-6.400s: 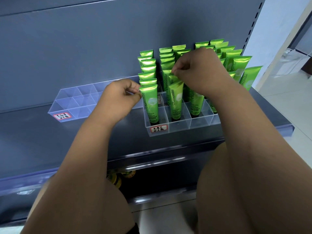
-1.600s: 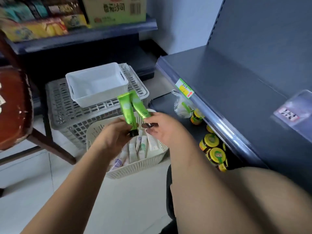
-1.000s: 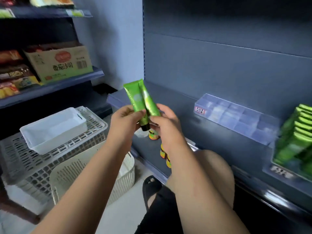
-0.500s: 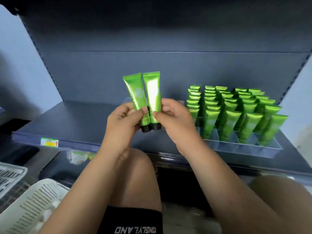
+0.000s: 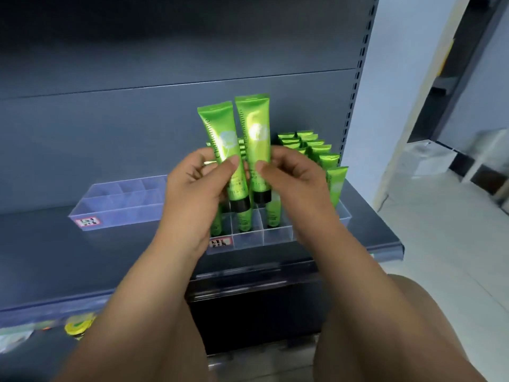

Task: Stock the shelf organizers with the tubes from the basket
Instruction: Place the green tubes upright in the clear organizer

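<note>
Each hand [image 5: 198,186] [image 5: 296,179] pinches 1 upright green tube [image 5: 220,142] [image 5: 254,136].

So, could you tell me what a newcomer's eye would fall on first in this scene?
Mid-frame, the left hand and right hand each hold a bright green tube upright, cap down: the left tube and the right tube. Behind them on the grey shelf, the right organizer is packed with matching tubes, while the left organizer looks empty.

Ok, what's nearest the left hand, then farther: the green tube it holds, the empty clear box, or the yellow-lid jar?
1. Green plastic tube: held in the left hand itself.
2. Empty clear plastic organizer: on the shelf, just to the left.
3. Yellow-lidded jar: lower shelf, far bottom left.
</note>
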Demonstrator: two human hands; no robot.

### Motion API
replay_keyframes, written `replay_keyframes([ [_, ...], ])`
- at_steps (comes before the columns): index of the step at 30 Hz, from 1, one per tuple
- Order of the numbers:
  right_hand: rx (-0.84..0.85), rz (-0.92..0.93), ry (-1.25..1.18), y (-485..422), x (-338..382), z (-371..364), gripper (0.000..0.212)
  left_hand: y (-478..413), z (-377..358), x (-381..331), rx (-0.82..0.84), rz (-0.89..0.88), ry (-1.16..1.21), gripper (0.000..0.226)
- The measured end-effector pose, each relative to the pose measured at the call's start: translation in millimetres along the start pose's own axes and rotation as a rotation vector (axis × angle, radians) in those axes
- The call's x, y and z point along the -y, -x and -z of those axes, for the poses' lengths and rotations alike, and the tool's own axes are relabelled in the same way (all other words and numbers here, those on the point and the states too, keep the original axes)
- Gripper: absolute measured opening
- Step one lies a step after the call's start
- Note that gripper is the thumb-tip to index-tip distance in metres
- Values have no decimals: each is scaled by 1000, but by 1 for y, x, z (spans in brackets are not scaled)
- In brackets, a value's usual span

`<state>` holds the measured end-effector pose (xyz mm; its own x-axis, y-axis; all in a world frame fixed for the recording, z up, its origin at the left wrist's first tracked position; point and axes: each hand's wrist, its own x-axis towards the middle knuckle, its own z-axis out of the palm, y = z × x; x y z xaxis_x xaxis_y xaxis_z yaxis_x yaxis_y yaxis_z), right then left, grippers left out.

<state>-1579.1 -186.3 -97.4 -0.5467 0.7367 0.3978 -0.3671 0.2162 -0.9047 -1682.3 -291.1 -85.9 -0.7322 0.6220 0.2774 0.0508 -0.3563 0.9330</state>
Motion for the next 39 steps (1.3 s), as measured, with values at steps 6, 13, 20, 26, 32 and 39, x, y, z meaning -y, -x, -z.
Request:
replay_keyframes([
  [6,-105,116,-80,-42,6,40,40,-43,-43,-7,91,-52,-8,5],
  [13,-161,177,-100,-97,19,73,22,-97,-84,-4,169,-108,-106,24],
  [20,-122,151,-14,-126,0,81,46,-122,-87,13,182,-82,-208,14],
  [26,-141,140,-19,-127,-9,83,52,-138,-70,11,188,-33,-228,31],
  [32,-214,81,-53,-123,-8,78,22,-137,-67,20,192,-100,-380,37],
  [39,-253,101,-29,-117,-9,75,8,-130,-60,26,288,-128,-411,24],
])
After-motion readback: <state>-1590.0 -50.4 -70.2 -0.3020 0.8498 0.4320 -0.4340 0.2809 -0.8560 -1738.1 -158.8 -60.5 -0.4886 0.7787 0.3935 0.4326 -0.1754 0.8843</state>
